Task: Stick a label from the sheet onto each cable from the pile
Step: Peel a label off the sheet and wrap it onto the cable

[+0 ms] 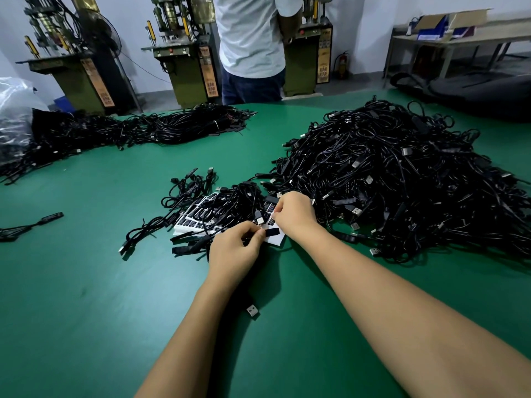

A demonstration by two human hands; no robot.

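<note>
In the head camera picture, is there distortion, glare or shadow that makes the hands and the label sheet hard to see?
Head view: wide-angle bending stretches the forearms; a soft sheen lies on the green table; dark shadow sits under the left hand; the right hand covers part of the label sheet; label print is unreadable.

Even, bright overhead light across the matte green table top (86, 297), with a pale sheen spreading over its near left part. Soft dark shadows sit under both bare forearms and beneath the left hand (234, 251). Wide-angle bending at the edges: the olive-green floor machines (77, 79) lean inward. The heaped black cables (402, 179) hold crisp detail; the crumpled clear plastic bag (14, 110) glares white.
</note>
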